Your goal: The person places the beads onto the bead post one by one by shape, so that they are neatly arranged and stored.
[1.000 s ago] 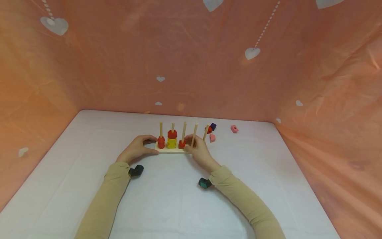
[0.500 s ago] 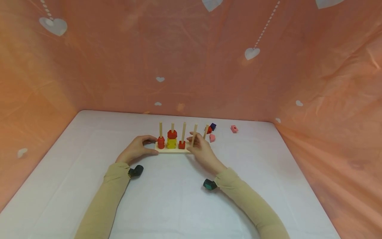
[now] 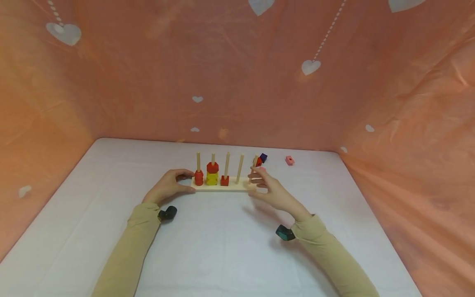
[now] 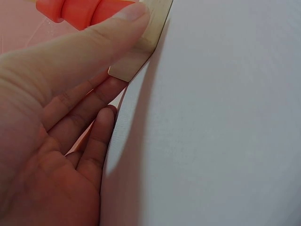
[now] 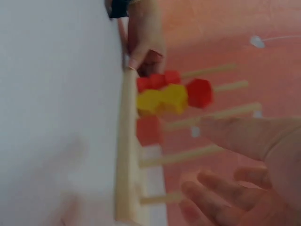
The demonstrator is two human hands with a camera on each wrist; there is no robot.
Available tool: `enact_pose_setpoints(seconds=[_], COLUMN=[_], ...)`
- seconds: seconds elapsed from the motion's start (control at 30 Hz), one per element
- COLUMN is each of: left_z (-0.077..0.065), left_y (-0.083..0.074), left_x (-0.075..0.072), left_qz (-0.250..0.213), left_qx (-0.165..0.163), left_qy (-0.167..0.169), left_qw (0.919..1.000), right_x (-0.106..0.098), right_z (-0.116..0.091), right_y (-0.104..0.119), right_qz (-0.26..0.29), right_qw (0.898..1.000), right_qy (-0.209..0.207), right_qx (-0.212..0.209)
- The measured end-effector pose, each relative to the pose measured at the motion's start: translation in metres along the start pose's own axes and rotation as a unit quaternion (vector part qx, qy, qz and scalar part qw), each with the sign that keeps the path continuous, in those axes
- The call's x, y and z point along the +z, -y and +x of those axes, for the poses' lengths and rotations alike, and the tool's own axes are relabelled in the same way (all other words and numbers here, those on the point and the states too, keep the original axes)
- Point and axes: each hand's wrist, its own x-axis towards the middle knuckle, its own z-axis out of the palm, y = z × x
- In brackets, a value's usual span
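Observation:
A pale wooden peg board with several upright pegs stands on the white table. My left hand grips its left end, thumb along the near edge and fingers behind, as the left wrist view shows at the board's corner. Red beads are stacked on the leftmost peg. The second peg bears yellow beads under a red eight-sided bead, the third a red square bead. The two right pegs are bare. My right hand is by the board's right end, fingers spread, holding nothing.
Behind the right end lie a red bead, a dark blue bead and a pink bead, partly hidden by the right hand. Another pink bead lies farther right. An orange cloth hangs behind the table.
My right hand has drawn away from the red square bead on the third peg and moved right, past the last peg. The left hand keeps its grip on the board.

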Motion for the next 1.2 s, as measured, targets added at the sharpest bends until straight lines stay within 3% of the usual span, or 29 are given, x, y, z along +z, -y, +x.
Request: enact_pose_setpoints(seconds=[0.13,0.33,0.63,1.2], left_z=[0.001,-0.001,-0.001,-0.001], left_y=[0.002,0.001,0.001,0.001], left_x=[0.0,-0.001,0.0,0.001], left_qz=[-0.005,-0.007,-0.004,0.004], left_qx=[-0.004,0.0,-0.001,0.004], left_qy=[-0.001,-0.004,0.0,-0.003], left_qw=[1.0,1.0,1.0,1.0], right_x=[-0.018,-0.042,-0.06,-0.058], right_z=[-0.01,-0.014,0.01,0.061], right_y=[0.001,0.009,-0.045,-0.087], right_qz=[-0.004,-0.005,-0.021,-0.047], right_qw=[1.0,0.997,0.99,0.985], right_qy=[-0.021,-0.073,-0.135,-0.112], right_qx=[-0.01,0.014,0.043,0.12])
